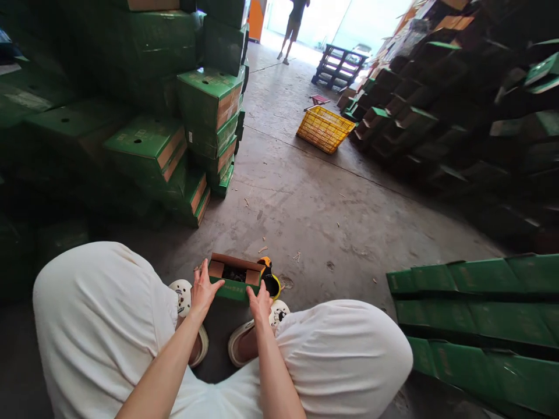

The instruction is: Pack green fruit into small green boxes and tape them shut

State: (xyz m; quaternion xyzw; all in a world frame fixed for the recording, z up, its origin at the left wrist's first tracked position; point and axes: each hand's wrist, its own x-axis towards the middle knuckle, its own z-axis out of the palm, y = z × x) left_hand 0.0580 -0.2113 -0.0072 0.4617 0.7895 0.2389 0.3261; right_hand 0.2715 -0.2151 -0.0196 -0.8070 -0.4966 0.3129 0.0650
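Observation:
Between my knees, just above the floor, a small green cardboard box (236,289) has its top open. Its brown back flap stands up, and short end flaps fold over the dark contents, which I cannot make out. My left hand (204,290) grips the box's left end, thumb along the front edge. At the right end, my right hand (261,301) holds the front corner, its other fingers partly hidden. Close behind that hand lies a yellow, orange and black tool (271,284), apparently a tape dispenser, partly covered by the box and hand.
Green cartons (213,93) are stacked at left; more boxes (406,116) pile up at right. A row of green boxes (471,314) stands by my right knee. Farther off are a yellow crate (325,129), a dark pallet (339,67) and a standing person (294,26).

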